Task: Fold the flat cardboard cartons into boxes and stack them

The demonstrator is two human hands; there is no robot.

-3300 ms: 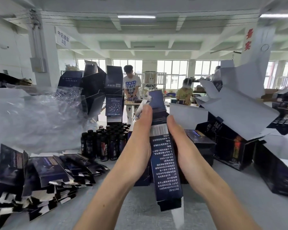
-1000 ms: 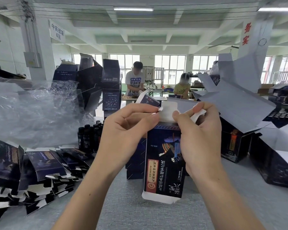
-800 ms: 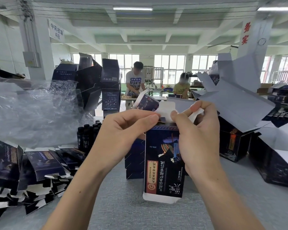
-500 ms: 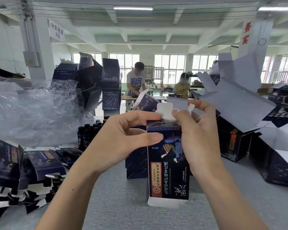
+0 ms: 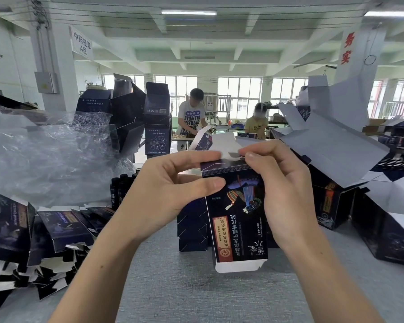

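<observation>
Left hand (image 5: pixel 173 194) gripped the carton (image 5: pixel 238 220), right hand (image 5: pixel 282 190) pinched its top flap (image 5: pixel 222 145); we judged a skewed tuck could crease it.

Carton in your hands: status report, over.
Left hand grips carton upright, thumb on front. Right hand holds white top flap, not tucked yet. Bottom flap open. Stacked boxes right behind.
</observation>
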